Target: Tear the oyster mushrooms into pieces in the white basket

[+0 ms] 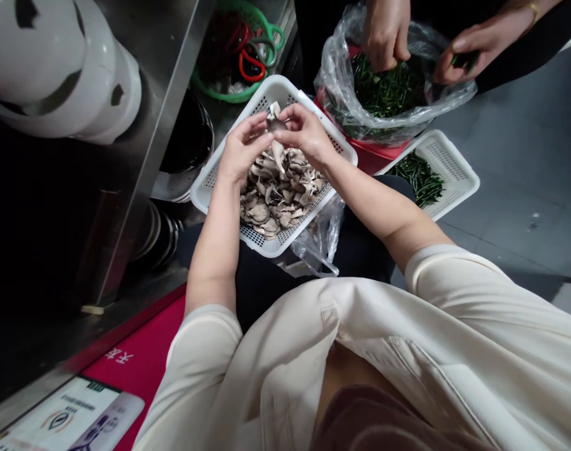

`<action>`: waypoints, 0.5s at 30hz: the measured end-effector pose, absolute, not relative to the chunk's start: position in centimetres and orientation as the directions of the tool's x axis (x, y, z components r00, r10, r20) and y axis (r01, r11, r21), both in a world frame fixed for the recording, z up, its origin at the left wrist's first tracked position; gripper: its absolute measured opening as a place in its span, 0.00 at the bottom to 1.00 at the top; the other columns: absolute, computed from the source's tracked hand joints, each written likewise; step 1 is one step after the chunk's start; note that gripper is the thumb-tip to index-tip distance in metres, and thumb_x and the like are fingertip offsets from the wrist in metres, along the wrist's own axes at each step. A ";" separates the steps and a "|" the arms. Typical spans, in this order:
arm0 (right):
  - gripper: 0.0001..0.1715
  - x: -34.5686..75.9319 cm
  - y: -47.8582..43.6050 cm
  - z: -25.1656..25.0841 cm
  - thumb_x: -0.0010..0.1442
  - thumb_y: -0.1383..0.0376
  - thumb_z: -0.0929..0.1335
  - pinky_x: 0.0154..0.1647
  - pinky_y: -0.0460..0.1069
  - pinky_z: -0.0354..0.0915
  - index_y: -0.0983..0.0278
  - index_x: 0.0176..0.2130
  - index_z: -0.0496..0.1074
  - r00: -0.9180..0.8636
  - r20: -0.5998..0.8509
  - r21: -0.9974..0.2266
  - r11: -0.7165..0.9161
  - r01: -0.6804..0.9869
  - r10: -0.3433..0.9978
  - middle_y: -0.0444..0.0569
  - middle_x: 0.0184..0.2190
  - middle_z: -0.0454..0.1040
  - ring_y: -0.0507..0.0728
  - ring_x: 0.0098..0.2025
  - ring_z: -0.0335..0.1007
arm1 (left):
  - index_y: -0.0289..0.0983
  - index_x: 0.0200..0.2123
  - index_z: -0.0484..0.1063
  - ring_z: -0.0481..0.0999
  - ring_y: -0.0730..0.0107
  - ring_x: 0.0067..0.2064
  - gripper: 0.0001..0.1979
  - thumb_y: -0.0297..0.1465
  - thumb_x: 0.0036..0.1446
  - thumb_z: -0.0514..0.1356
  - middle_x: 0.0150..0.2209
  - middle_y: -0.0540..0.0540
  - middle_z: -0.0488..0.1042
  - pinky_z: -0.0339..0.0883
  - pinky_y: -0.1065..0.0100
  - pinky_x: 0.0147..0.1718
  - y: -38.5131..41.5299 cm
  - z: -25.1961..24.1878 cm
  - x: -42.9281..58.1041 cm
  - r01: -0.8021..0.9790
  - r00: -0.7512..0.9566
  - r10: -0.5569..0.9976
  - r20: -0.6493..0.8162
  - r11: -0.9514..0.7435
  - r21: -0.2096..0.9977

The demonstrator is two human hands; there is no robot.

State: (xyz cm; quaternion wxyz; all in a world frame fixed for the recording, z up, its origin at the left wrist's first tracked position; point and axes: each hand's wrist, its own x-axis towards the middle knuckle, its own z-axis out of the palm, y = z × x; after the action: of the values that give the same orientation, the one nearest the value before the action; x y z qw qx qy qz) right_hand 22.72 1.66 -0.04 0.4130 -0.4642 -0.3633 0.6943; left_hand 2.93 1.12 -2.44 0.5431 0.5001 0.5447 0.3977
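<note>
While the left hand (pixel 243 147) and right hand (pixel 310 134) meet above the white basket (pixel 268 249), a mushroom (pixel 277 125) sits between them, about equally near each, long axis roughly 12-to-6 (12 = straight ahead). Mushroom pile (pixel 280 199) lies at 6 o'clock, below. Left: half-curled, thumb and fingertips on the mushroom. Right: thumb-and-forefinger pinch on it, other fingers loosely bent.

the wearer's hands (pixel 238 149) (pixel 310 136) hold a mushroom (pixel 277 124) over a basket (pixel 267 248).

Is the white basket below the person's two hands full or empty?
Partly full: grey-brown mushrooms lie heaped inside the white basket, while its perforated plastic shows around them.
</note>
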 end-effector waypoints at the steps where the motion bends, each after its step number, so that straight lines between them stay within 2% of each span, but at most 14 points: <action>1: 0.27 22.5 1.4 0.2 0.50 0.66 0.83 0.40 0.47 0.70 0.63 0.36 0.65 -0.244 -0.335 -0.899 -0.387 -0.206 0.910 0.40 0.28 0.68 0.54 0.38 0.71 | 0.38 0.49 0.76 0.80 0.47 0.57 0.28 0.48 0.52 0.77 0.45 0.41 0.77 0.78 0.54 0.53 0.8 -2.3 3.7 0.123 0.102 0.971 -0.218 0.205 0.971; 5: 0.22 21.7 1.0 0.6 0.57 0.69 0.80 0.41 0.47 0.72 0.64 0.33 0.64 -0.267 -0.356 -0.888 -0.414 -0.201 0.895 0.41 0.29 0.69 0.52 0.35 0.71 | 0.37 0.44 0.76 0.82 0.55 0.46 0.24 0.47 0.54 0.76 0.40 0.42 0.76 0.78 0.58 0.44 0.6 -3.3 4.9 0.107 0.044 0.969 -0.244 0.238 0.965; 8: 0.18 21.6 1.6 0.2 0.64 0.74 0.74 0.41 0.45 0.74 0.64 0.32 0.63 -0.198 -0.456 -0.823 -0.496 -0.277 0.867 0.41 0.29 0.69 0.49 0.31 0.68 | 0.37 0.45 0.75 0.78 0.62 0.44 0.24 0.44 0.54 0.77 0.42 0.45 0.78 0.77 0.62 0.43 1.5 -4.2 4.2 0.031 -0.021 0.967 -0.252 0.253 0.967; 11: 0.16 22.3 2.8 -0.8 0.71 0.75 0.68 0.47 0.44 0.74 0.63 0.33 0.61 -0.111 -0.542 -0.766 -0.545 -0.342 0.833 0.42 0.31 0.70 0.48 0.34 0.69 | 0.39 0.48 0.73 0.73 0.70 0.43 0.20 0.38 0.59 0.76 0.44 0.49 0.79 0.73 0.67 0.43 2.5 -4.4 2.3 -0.042 -0.090 0.965 -0.246 0.244 0.969; 13: 0.15 23.2 3.6 -1.9 0.72 0.73 0.68 0.50 0.44 0.73 0.62 0.34 0.60 -0.073 -0.548 -0.781 -0.541 -0.312 0.833 0.42 0.32 0.69 0.48 0.36 0.68 | 0.40 0.50 0.71 0.72 0.72 0.44 0.17 0.35 0.63 0.73 0.45 0.51 0.78 0.71 0.68 0.44 3.0 -4.1 0.8 -0.043 -0.125 0.965 -0.229 0.225 0.973; 15: 0.12 23.9 4.2 -2.8 0.72 0.70 0.68 0.52 0.47 0.74 0.62 0.36 0.63 -0.061 -0.499 -0.848 -0.501 -0.170 0.865 0.44 0.33 0.71 0.50 0.38 0.68 | 0.40 0.53 0.70 0.72 0.71 0.48 0.18 0.29 0.65 0.71 0.47 0.51 0.78 0.71 0.67 0.48 3.2 -3.5 -0.4 0.012 -0.120 0.971 -0.205 0.208 0.978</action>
State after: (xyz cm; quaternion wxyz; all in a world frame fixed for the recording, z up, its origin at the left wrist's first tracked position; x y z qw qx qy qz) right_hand 23.94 4.21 -2.75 0.3921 -0.5619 -0.3090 0.6596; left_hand -0.35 3.20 -3.47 0.5125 0.4210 0.5841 0.4680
